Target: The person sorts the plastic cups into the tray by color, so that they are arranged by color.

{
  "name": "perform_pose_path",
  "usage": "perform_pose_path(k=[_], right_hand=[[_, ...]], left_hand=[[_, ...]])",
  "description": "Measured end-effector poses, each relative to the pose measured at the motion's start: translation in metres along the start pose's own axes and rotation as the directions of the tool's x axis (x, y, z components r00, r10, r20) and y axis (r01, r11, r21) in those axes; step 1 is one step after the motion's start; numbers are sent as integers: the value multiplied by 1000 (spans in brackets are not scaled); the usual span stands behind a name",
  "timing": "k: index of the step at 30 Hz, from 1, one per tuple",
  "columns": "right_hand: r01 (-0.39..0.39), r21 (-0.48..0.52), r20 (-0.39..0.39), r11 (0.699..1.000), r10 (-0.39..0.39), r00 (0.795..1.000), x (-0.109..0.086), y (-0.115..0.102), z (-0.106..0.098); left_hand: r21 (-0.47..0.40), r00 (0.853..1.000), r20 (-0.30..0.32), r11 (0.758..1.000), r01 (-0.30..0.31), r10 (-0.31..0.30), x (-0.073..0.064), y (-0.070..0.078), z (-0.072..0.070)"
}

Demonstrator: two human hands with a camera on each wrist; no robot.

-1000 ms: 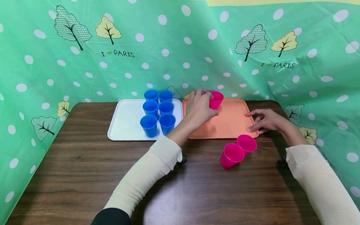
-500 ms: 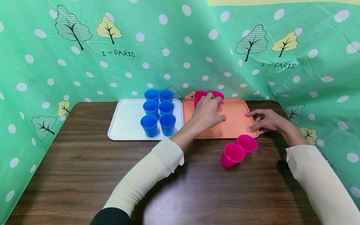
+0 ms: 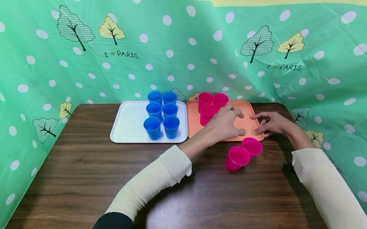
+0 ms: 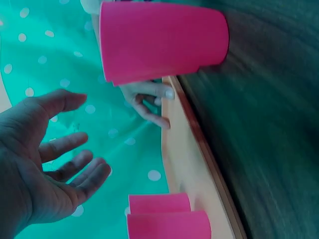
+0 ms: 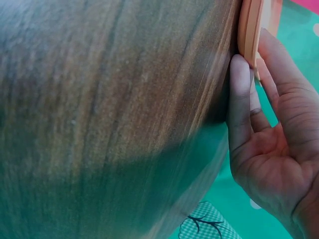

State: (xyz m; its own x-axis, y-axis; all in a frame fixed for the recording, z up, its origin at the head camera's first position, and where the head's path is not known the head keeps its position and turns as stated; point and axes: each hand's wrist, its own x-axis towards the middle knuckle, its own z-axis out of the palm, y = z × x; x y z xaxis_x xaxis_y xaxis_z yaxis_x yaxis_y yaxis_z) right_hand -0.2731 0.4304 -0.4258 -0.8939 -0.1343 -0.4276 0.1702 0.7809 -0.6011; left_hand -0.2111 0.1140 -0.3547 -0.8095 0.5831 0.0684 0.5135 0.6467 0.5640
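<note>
In the head view, my left hand (image 3: 224, 126) is over the front of the orange tray (image 3: 245, 108), fingers spread and holding nothing. Behind it, three pink cups stand upright on the tray: a back-left cup (image 3: 205, 99), a back-right cup (image 3: 220, 99) and a front cup (image 3: 207, 115). Two more pink cups, a nearer cup (image 3: 236, 159) and a farther cup (image 3: 252, 146), stand on the table before the tray. The left wrist view shows a large pink cup (image 4: 159, 42) apart from the hand. My right hand (image 5: 279, 144) holds the tray's near right corner (image 5: 250, 35) between thumb and fingers.
A white tray (image 3: 127, 123) adjoins the orange tray on the left. Several blue cups (image 3: 152, 129) stand on its right half in two columns. A green patterned cloth (image 3: 168, 43) hangs behind the brown wooden table (image 3: 81, 180).
My left hand has released a pink cup at the front left of the orange tray and moved right and toward the front, fingers opening. My right hand stays at the tray's edge.
</note>
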Motion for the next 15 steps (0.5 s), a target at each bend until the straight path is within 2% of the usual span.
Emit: perform_pose_path(k=[9, 15], right_hand=[[5, -2, -7, 1000, -5, 1000, 0, 2, -1], [11, 10, 3, 1000, -11, 1000, -1, 0, 0]], left_hand=[[29, 993, 114, 999, -18, 15, -4, 15, 10], [76, 986, 167, 996, -38, 25, -7, 21, 22]])
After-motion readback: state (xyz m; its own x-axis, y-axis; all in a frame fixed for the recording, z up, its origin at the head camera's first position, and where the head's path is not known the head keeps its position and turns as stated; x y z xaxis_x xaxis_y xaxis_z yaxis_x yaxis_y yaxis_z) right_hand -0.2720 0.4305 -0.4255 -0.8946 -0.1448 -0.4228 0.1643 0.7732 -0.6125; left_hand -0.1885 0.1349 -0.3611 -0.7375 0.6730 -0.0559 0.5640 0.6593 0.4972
